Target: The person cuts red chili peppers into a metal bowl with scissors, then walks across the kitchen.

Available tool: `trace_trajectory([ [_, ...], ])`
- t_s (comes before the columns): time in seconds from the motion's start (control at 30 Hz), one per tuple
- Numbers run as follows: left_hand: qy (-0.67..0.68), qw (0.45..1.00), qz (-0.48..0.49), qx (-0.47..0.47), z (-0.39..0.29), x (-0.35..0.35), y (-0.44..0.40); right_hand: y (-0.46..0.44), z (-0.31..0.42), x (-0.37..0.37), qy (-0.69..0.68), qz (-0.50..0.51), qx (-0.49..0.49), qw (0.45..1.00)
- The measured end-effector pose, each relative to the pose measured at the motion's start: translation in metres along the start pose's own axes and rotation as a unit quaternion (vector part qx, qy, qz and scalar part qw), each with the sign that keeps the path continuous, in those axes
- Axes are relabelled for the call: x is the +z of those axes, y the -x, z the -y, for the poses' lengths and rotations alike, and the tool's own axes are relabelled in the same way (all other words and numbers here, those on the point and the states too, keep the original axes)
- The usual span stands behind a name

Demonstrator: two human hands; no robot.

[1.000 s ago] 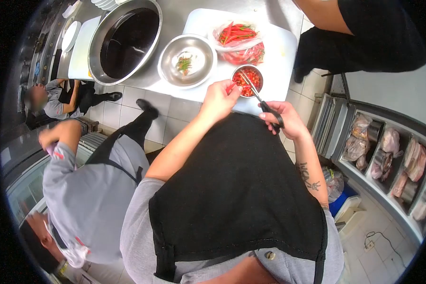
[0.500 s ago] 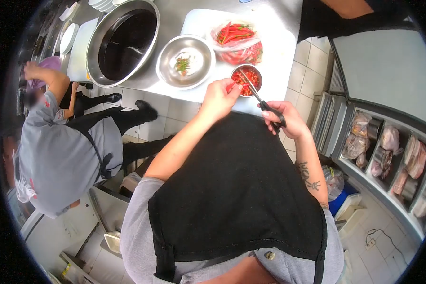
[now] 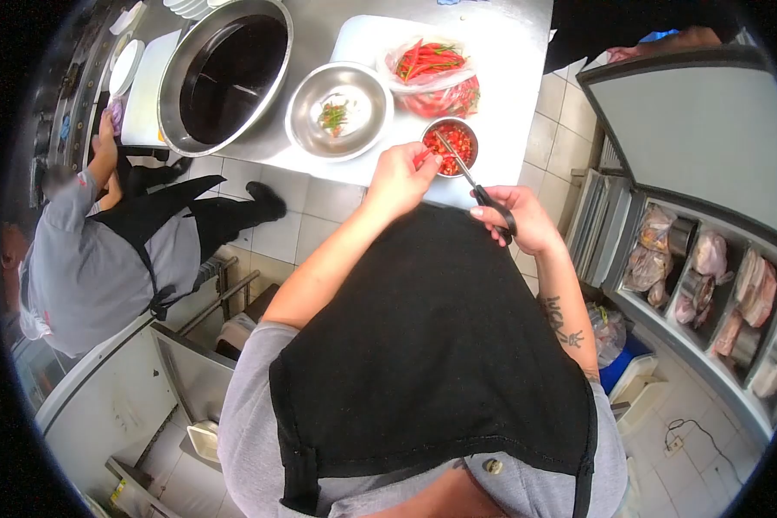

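My left hand [image 3: 401,180] pinches a red chili [image 3: 420,159] at the near left rim of a small steel bowl [image 3: 474,161]. Cut red chili pieces [image 3: 459,140] fill much of that bowl. Black-handled scissors [image 3: 485,197] are gripped in my right hand [image 3: 520,220], their blades reaching over the bowl. Behind the bowl, an open plastic bag [image 3: 440,82] holds whole red chilies [image 3: 425,60]. To its left stands a wider steel bowl [image 3: 299,138] with green chili stems [image 3: 332,117] in it. All rest on or beside a white board [image 3: 511,95].
A large steel basin [image 3: 166,110] of dark liquid stands left on the steel counter [image 3: 318,24]. An open refrigerated drawer [image 3: 622,289] with bagged meat [image 3: 710,256] is at right. A co-worker [image 3: 104,268] stands at left; another person's dark clothing [image 3: 591,30] shows at top right.
The co-worker at left has moved up and further left. The person at top right has moved back from the counter. The scissor blades have closed somewhat; my hands stay nearly in place.
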State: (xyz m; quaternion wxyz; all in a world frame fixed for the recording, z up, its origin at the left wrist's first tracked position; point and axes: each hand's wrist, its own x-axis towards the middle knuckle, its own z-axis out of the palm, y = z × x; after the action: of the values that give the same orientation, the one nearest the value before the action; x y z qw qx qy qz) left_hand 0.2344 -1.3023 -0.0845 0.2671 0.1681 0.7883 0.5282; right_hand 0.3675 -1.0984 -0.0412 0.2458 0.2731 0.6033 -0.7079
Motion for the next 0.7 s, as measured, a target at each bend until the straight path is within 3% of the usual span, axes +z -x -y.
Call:
trace_trajectory([
  [0.4,0.023,1.0,0.003,0.011,-0.003,0.006,-0.001,0.008,0.003,-0.004,-0.045,0.027,-0.03,0.998],
  [0.7,-0.036,0.999,0.006,-0.013,-0.014,0.002,0.001,0.006,0.002,0.0,-0.006,0.0,-0.015,1.0],
])
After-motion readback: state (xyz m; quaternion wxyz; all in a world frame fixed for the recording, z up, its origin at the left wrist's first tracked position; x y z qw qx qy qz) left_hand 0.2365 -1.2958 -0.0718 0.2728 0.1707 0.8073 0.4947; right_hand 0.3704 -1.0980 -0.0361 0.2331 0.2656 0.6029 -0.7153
